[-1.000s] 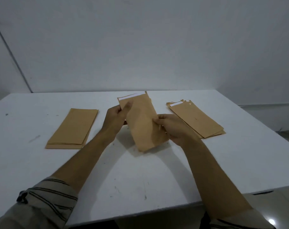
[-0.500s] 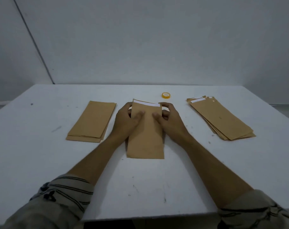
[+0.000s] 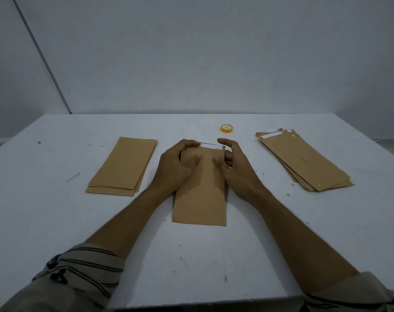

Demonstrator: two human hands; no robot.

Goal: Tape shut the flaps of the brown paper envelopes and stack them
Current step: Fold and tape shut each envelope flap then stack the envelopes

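One envelope (image 3: 200, 199) lies at the centre of the counter (image 3: 56, 221), lengthwise toward you. Your left grip (image 3: 178, 167) and right grip (image 3: 236, 165) hold its far end from either side. The left stack (image 3: 124, 165) lies beside it, and the right stack (image 3: 304, 163) lies toward the right edge. The tape roll (image 3: 226, 128) sits behind the envelope, near the far edge.

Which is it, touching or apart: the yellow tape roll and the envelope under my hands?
Apart. The head view shows a strip of bare white table between the tape roll and the far edge of the middle envelope.
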